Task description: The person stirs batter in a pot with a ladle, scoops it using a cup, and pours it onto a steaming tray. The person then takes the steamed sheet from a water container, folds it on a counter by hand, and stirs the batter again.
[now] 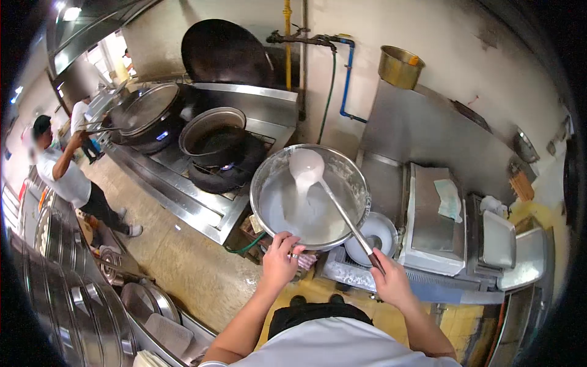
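A large steel bowl [255, 189] sits in front of me, with thin white batter-like liquid [278, 205] inside and white smears up its wall. My left hand [281, 263] grips the near rim, fingers over the edge. My right hand [393, 282] is closed around the dark grip of a long-handled ladle [335, 199]. The ladle's head is over the far part of the bowl, coated in white, and a white stream runs down from it. Beneath the bowl's right side, partly hidden, stands a white basin [386, 229].
Left are a stove with a wok [214, 125] over a flame and a big covered pot [153, 110]. A white box [428, 244] and metal trays [523, 260] stand right. Steel steamers [55, 300] line the lower left. A person [67, 174] stands near the stove.
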The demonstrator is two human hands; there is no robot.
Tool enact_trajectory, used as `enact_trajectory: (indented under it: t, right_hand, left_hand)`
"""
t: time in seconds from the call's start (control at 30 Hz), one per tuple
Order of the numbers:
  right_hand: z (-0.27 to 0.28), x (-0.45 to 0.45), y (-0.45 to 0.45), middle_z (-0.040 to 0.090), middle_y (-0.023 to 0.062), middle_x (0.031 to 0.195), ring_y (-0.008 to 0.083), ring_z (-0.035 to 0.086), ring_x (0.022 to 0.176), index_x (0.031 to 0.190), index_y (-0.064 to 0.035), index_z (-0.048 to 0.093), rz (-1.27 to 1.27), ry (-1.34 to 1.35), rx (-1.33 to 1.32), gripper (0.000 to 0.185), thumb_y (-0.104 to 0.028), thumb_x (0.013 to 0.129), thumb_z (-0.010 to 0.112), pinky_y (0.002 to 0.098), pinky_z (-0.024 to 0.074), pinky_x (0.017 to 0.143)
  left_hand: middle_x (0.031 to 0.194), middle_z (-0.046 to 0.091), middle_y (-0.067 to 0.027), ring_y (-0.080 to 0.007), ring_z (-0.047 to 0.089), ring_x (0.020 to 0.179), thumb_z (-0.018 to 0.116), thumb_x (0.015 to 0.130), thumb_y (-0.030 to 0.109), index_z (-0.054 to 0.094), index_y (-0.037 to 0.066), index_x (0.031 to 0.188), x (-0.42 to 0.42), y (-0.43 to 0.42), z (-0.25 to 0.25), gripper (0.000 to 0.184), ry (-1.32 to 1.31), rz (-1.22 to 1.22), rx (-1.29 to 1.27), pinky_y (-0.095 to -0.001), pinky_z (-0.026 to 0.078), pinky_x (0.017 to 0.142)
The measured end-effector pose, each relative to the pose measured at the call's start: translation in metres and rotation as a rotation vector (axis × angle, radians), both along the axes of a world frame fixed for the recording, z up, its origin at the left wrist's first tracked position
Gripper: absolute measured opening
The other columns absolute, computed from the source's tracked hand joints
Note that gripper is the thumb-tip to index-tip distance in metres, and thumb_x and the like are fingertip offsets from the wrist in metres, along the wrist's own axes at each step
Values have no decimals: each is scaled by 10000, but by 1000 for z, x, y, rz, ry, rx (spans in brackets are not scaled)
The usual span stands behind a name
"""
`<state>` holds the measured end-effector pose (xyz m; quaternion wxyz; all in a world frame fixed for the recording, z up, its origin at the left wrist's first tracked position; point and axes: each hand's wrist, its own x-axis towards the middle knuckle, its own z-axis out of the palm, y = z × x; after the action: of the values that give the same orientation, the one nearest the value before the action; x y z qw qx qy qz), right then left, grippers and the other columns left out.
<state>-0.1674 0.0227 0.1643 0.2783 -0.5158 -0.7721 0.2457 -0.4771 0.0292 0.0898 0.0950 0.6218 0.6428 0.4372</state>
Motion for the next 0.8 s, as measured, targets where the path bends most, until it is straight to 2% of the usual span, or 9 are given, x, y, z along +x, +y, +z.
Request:
enact_trajectory:
  t: [0.1,0.2,0.23,0.43,0.53,0.57,0.67,0.7,0.8]
  right_hand:
    - [14,-13,5,684,244,1086,484,664,961,1369,-21,594,-21,-115,60,449,-91,932,670,537,539,846]
    - [25,-22,17,688,243,1087,474,671,971,1346,-29,616,-39,-240,65,423,-96,930,662,531,547,845]
    - [35,-27,23,691,239,1093,469,674,970,1322,-38,642,-17,-236,31,391,-102,936,648,535,549,851]
    - [35,-40,57,705,237,1052,454,682,962,1185,-36,723,64,-158,65,268,-124,943,649,535,552,860]
    - [26,-41,68,709,216,1009,432,684,957,1128,-28,752,56,-101,87,237,-151,940,676,496,551,852]
    - [17,-38,74,711,220,1035,435,683,967,1144,-29,743,78,-58,110,249,-162,947,671,491,554,862]
    - [12,-24,82,693,239,1139,428,691,957,1321,-22,631,171,27,182,401,-156,947,686,471,565,862]
    - [10,-17,83,689,240,1158,411,697,943,1364,-23,591,170,67,158,452,-155,944,695,462,568,852]
    - [1,23,87,677,238,1210,357,710,902,1472,-27,480,163,150,90,601,-156,936,718,436,577,821]
  left_hand:
    - [1196,646,-86,-354,691,954,777,900,250,708,126,1117,-1,2,-11,259,-41,-5,14,-457,570,787]
    - [1210,640,-86,-358,687,940,774,902,249,699,132,1135,-1,3,-15,271,-24,-16,58,-461,568,776]
    - [1216,635,-137,-361,692,936,746,921,185,692,113,1133,-2,3,-13,230,23,-19,98,-445,579,755]
    - [1288,639,-167,-322,701,971,742,937,150,697,64,1186,10,-7,7,268,-134,-14,37,-396,577,755]
    - [1298,645,-157,-325,707,991,747,938,150,688,53,1231,27,-20,9,315,-299,-18,29,-392,582,805]
    - [1232,680,-160,-283,719,970,749,923,97,707,32,1186,32,-23,4,274,-186,-31,138,-355,588,758]
    - [1181,700,-150,-245,713,964,761,914,80,735,26,1112,75,-36,12,207,-320,-188,75,-311,577,721]
    - [1152,708,-140,-208,706,908,782,902,81,755,27,1048,92,-32,7,158,-338,-243,100,-293,563,683]
    - [1161,702,-137,-179,699,843,785,910,96,765,37,1051,145,-30,4,155,-366,-357,-231,-290,561,669]
